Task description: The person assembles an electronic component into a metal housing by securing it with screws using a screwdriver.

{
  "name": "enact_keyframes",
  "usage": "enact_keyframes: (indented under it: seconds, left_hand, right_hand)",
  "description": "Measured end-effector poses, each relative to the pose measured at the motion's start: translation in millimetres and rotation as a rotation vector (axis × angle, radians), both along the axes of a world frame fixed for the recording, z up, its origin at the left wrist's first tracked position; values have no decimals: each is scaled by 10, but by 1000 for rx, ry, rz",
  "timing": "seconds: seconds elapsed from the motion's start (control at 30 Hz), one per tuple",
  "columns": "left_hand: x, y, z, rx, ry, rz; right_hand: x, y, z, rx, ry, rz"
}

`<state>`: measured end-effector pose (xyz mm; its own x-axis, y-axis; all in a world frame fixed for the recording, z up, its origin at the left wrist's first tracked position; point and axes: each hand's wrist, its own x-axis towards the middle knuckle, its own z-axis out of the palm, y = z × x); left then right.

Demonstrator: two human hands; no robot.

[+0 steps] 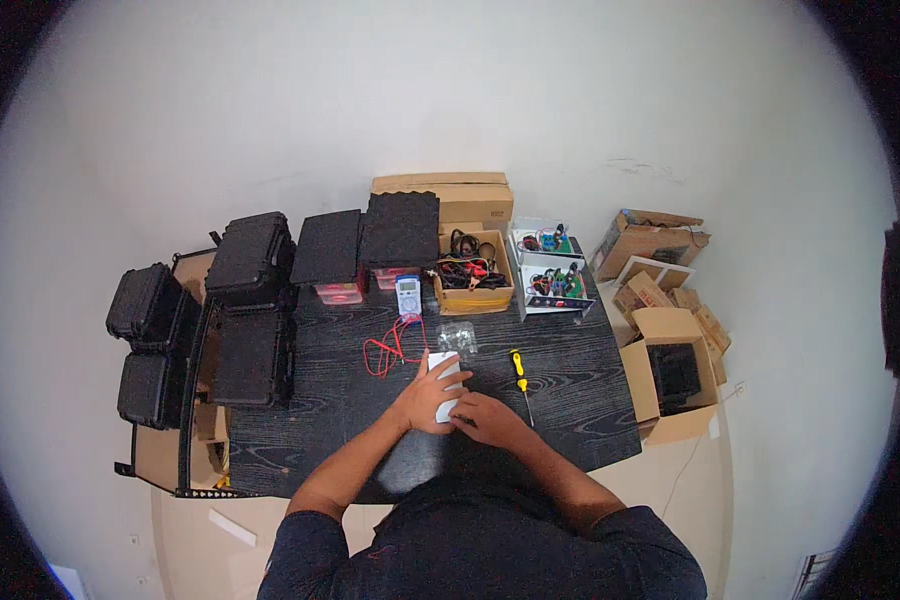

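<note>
A small white rectangular object [449, 372], flat-faced and perhaps a casing, is at the middle of the dark table. My left hand [425, 400] grips it from the left, thumb along its far edge and fingers across its top. At its near right corner, the closed fingers of my right hand [487, 418] press together; whatever they may pinch is hidden. Just beyond lies a clear plastic bag [457, 338] with small pieces in it. A yellow and black screwdriver [519, 371] rests to the right. Farther left is a multimeter [408, 297] with red leads [382, 352].
A cardboard box of cables [475, 298] and two open white units with circuit boards [555, 285] stand at the back. Black hard cases [253, 355] line the left side. An open carton [682, 405] sits beyond the table's right edge.
</note>
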<state>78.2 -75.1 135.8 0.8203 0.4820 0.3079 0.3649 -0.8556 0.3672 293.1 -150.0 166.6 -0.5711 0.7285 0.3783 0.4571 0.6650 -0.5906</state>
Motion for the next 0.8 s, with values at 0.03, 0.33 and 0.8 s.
enact_keyframes:
  seconds: [0.03, 0.33, 0.8]
  left_hand:
    - [3, 1, 4, 0, 0, -1]
    - [26, 14, 7, -4, 15, -3]
    - [-21, -4, 18, 7, -6, -3]
  right_hand:
    - [8, 4, -22, -20, -12, -5]
    - [-38, 14, -102, -66, -105, -91]
    - [5, 81, 61, -44, -25, 19]
